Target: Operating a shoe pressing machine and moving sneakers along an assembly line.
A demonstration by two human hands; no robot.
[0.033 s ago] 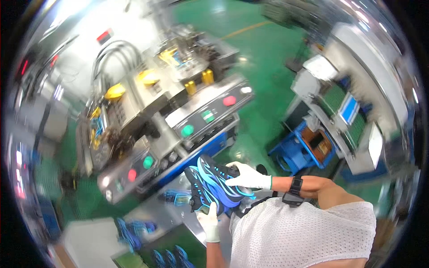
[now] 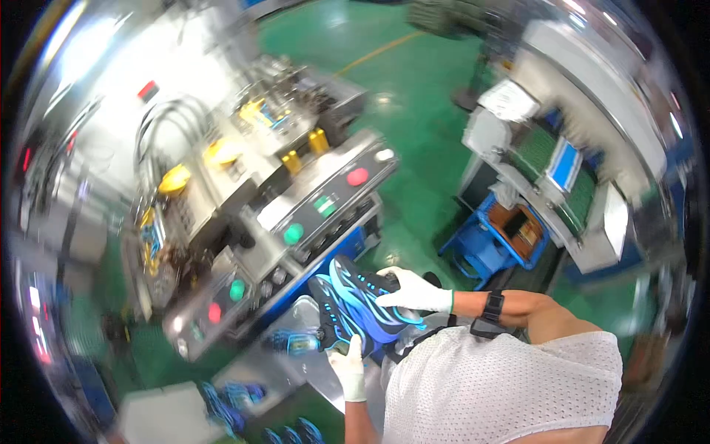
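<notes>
I hold a pair of black and blue sneakers in front of my body, side by side and touching. My left hand (image 2: 347, 366), in a white glove, grips the left sneaker (image 2: 330, 320) at its near end, thumb on top. My right hand (image 2: 416, 291), gloved too, is wrapped over the right sneaker (image 2: 364, 290) from its right side. Part of each shoe is covered by the fingers or by the other shoe. Just left of the pair, another blue and black shoe (image 2: 294, 341) lies on a grey metal surface (image 2: 255, 374).
Ahead stands a machine with a control panel (image 2: 325, 200) of red and green buttons and yellow parts. More blue shoes (image 2: 225, 407) lie at the lower left. On the right are a conveyor machine (image 2: 569, 170) and a blue cart (image 2: 473, 248) with a brown tray.
My view has turned slightly, so the machine sits further left and lower in the picture. Both hands keep their grip on the sneakers, which stay almost in place before me.
</notes>
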